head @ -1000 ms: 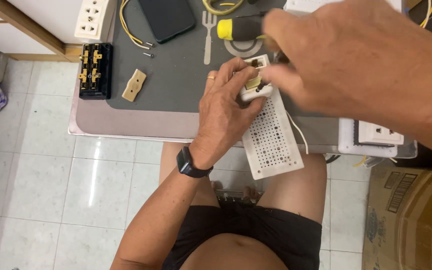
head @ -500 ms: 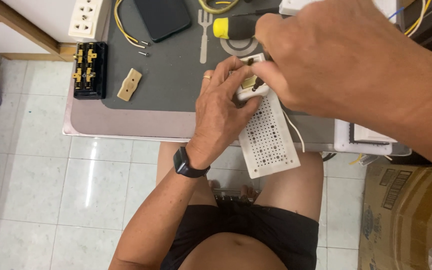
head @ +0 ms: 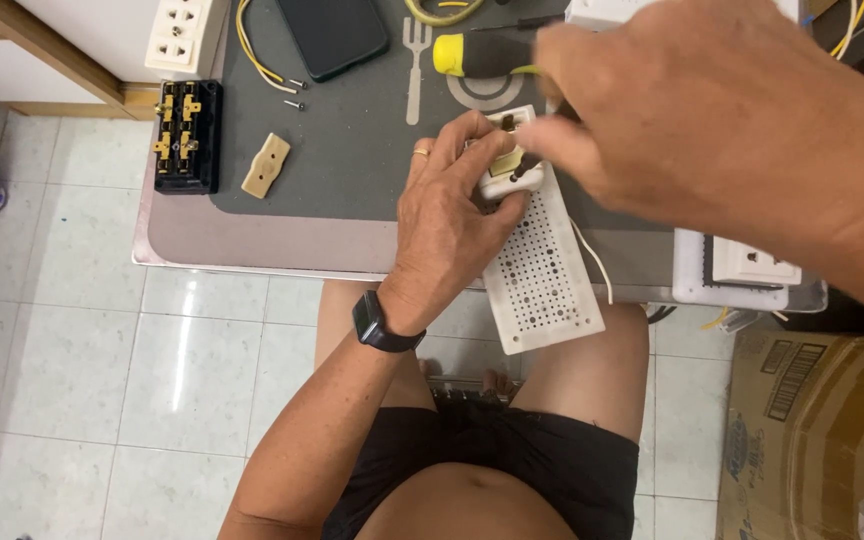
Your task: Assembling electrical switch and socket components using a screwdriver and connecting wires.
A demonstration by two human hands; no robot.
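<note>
We are seated at a low table (head: pixel 252 245) covered by a dark mat (head: pixel 352 130), looking straight down on our hands. Our left hand (head: pixel 447 225) lies curled over the top end of a white perforated board (head: pixel 542 275), thumb and fingers closed around a small white socket block (head: pixel 507 160) that sits on it. The board's far end rests on the table and its near end juts out past the table edge, above our knees.

Our right hand (head: pixel 712 130) comes in from the upper right, fingers pinched together at the block; it is blurred, and something small and dark shows at the fingertips, but we cannot tell what it grips.

The board looks like thin, stiff plastic, light enough to tip, since so much of it hangs off the edge. We judge it best held where the left hand is, pressing the top end flat, or by its long side edges. The block's brass parts look small and easy to bend or lose.

Nearby lie a yellow-handled screwdriver (head: pixel 477 55), a phone (head: pixel 332 35), a black terminal block (head: pixel 187 135), a small beige piece (head: pixel 265 165), a white wall socket (head: pixel 187 35) and yellow wires (head: pixel 252 55).
</note>
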